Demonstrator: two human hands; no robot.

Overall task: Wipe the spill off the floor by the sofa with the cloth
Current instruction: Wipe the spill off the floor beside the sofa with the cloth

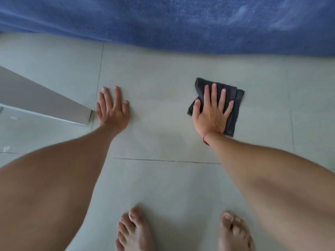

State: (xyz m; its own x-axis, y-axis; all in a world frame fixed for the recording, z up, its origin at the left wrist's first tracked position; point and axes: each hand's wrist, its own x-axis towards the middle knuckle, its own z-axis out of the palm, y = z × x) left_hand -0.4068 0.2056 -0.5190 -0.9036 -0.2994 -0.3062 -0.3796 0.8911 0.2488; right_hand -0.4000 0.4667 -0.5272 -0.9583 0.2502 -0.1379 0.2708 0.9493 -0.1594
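A dark grey folded cloth (pixel 234 104) lies flat on the pale tiled floor (pixel 163 84), a short way in front of the blue sofa (pixel 181 20). My right hand (pixel 212 111) presses flat on top of the cloth, fingers spread, with a red string around the wrist. My left hand (pixel 113 107) rests flat on the bare tile to the left, fingers spread, holding nothing. I cannot make out a clear spill; a faint darker patch (pixel 174 142) shows on the tile between my arms.
A grey slanted furniture leg (pixel 41 100) comes in from the left and ends just beside my left hand. My two bare feet (pixel 136 230) stand at the bottom edge. Tile joints cross the floor.
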